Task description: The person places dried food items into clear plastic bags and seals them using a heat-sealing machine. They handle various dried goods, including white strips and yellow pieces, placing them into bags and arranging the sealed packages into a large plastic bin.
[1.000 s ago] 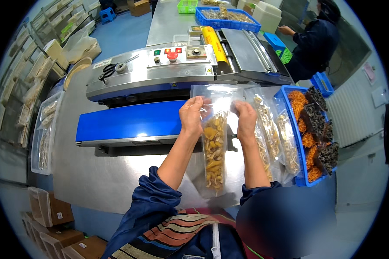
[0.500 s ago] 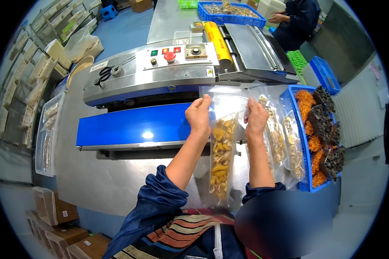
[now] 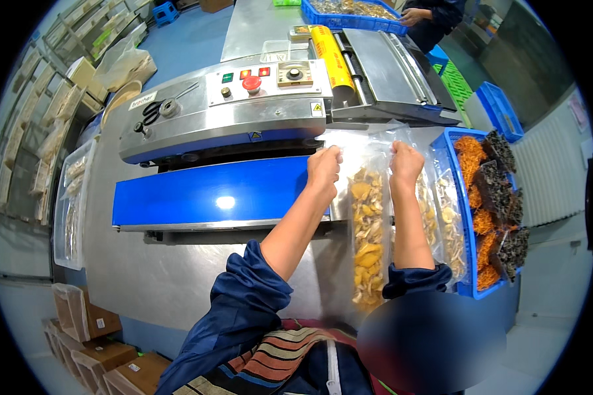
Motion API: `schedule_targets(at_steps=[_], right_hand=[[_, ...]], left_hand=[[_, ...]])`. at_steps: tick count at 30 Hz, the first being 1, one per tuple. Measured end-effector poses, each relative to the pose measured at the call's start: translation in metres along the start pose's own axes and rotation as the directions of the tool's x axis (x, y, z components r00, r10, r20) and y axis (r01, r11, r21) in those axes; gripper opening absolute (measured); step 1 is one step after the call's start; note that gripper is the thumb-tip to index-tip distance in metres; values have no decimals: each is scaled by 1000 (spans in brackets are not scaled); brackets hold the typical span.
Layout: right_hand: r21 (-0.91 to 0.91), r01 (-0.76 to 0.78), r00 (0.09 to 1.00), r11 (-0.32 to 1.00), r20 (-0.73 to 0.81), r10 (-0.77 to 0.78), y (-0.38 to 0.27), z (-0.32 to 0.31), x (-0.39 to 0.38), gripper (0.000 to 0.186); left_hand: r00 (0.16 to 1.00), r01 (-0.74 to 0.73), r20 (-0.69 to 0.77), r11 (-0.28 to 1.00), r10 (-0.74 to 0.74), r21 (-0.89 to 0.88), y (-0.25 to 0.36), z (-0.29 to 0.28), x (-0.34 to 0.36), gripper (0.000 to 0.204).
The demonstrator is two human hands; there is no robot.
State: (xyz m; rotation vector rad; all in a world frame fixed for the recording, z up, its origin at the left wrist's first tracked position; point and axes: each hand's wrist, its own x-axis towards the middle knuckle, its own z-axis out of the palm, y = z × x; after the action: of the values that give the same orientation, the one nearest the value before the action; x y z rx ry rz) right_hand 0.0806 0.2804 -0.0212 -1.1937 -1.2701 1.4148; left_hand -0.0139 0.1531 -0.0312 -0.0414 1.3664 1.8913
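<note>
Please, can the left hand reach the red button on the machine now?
Probably yes: nothing covers the red button, which sits forward and left of the left hand; but that hand seems occupied with the clear bag.

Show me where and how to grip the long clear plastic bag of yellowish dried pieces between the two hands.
Pinch the long clear plastic bag at both sides of its upper end, left hand from the left, right hand from the right. The yellowish dried pieces fill the bag below, while the film above them looks thin and unfilled, so it should pinch more easily.
</note>
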Motion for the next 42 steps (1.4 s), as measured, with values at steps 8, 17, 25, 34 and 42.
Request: schedule_targets(at_steps=[8,17,25,34,42], right_hand=[[-42,-3,1000,999,-14,2,9,12,13,15],[-143,-65,998,988,13,67,6,24,14,15],[-226,4,989,974,143,30,17,49,2,17],[-173,-31,971,984,227,70,22,86,-32,15],[-47,-112,949,993,290,121,32,115,-60,25]], left_hand=[[994,-21,-104,999,18,-29,-5,-3,25,15],[963,-146,-229,989,139,-16,-6,-11,48,15],[955,-101,-282,995,93,-14,11,-45,45,11],[944,-112,-309,993,114,25,38,-87,34,13],[843,-348,-388,927,373,138,69,-167,-23,8]])
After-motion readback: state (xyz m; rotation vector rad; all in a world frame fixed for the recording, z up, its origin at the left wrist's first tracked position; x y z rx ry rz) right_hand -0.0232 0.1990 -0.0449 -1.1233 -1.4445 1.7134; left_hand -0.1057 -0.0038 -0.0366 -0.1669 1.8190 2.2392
